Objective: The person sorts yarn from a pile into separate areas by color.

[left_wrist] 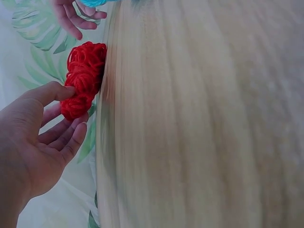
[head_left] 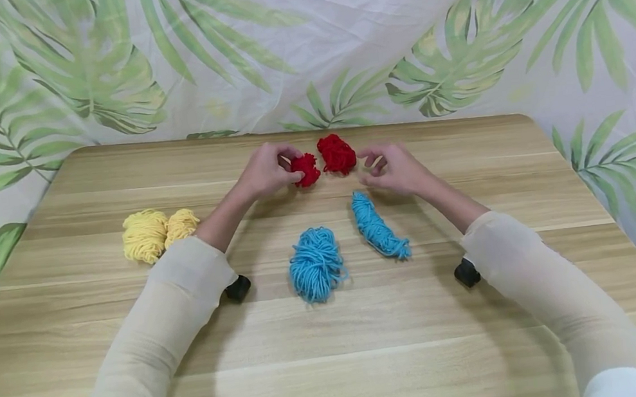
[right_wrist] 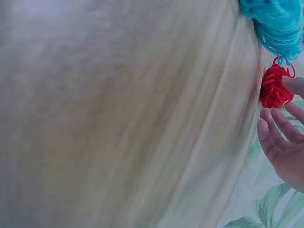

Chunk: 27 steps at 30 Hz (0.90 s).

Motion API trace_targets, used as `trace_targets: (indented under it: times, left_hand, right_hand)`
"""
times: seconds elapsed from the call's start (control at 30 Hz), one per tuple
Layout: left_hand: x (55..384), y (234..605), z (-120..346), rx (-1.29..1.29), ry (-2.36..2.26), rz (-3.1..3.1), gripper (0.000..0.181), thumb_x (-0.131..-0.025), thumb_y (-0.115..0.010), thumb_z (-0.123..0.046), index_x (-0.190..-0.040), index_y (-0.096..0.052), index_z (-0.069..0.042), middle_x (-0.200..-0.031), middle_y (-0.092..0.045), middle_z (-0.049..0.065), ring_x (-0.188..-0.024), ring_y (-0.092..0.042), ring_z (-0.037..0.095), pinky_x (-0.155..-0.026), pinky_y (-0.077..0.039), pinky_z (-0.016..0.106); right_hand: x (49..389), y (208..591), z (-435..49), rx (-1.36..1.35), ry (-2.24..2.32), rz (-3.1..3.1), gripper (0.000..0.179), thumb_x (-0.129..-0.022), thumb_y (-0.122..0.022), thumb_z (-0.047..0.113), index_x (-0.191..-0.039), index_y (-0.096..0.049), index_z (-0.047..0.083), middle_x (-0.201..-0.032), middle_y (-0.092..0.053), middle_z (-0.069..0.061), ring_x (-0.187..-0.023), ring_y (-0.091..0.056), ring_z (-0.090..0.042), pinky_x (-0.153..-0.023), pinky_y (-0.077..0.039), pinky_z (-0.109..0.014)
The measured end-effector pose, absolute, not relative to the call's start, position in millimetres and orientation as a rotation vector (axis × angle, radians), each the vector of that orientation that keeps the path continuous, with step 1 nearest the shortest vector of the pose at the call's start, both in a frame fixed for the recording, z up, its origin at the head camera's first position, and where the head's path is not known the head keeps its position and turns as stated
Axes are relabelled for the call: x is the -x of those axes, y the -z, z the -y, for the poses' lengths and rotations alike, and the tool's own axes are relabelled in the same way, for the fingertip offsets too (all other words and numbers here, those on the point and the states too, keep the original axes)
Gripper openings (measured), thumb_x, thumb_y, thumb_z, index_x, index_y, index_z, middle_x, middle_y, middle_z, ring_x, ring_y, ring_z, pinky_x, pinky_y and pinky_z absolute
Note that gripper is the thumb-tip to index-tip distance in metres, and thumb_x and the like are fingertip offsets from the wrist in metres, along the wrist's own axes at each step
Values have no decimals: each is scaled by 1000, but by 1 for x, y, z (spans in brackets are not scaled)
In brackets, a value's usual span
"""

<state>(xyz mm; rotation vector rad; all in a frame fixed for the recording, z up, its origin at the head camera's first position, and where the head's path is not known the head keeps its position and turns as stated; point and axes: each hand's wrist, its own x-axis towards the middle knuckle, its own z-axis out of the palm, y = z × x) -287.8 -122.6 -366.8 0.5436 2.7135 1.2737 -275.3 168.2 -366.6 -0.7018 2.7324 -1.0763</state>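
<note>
Near the table's far edge, my left hand (head_left: 270, 170) pinches a small bundle of red yarn (head_left: 307, 170) between thumb and fingers. A larger red yarn skein (head_left: 337, 155) lies just right of it. To the right of that skein is my right hand (head_left: 392, 168), its fingers loosely bent and a small gap from the yarn. In the left wrist view, the thumb lies on the near end of the red yarn (left_wrist: 76, 102). The right wrist view has the right hand (right_wrist: 289, 152) with spread fingers beside the red yarn (right_wrist: 274, 88), holding nothing.
A round blue yarn skein (head_left: 316, 264) and a longer twisted blue one (head_left: 378, 226) lie mid-table. Two yellow yarn bundles (head_left: 145, 236) sit at the left, one partly behind the left forearm. A leaf-patterned cloth (head_left: 336, 41) hangs behind the wooden table (head_left: 335, 365).
</note>
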Motion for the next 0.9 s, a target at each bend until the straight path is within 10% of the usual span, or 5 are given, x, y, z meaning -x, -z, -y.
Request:
trace_targets:
  times: [0.9]
  left_hand:
    - [302,371,112,-482,-1327,-2729,32,-89,-77,-2,-120,-71,6,-114,-70,22,-97,-68,32,-79,-56,31]
  right_hand:
    - [250,361,-178,826,1074,-2709,40,-95,-76,14,-129,-67,-7,-109,-72,-21,-95,-71,-33,-83,-60,-45]
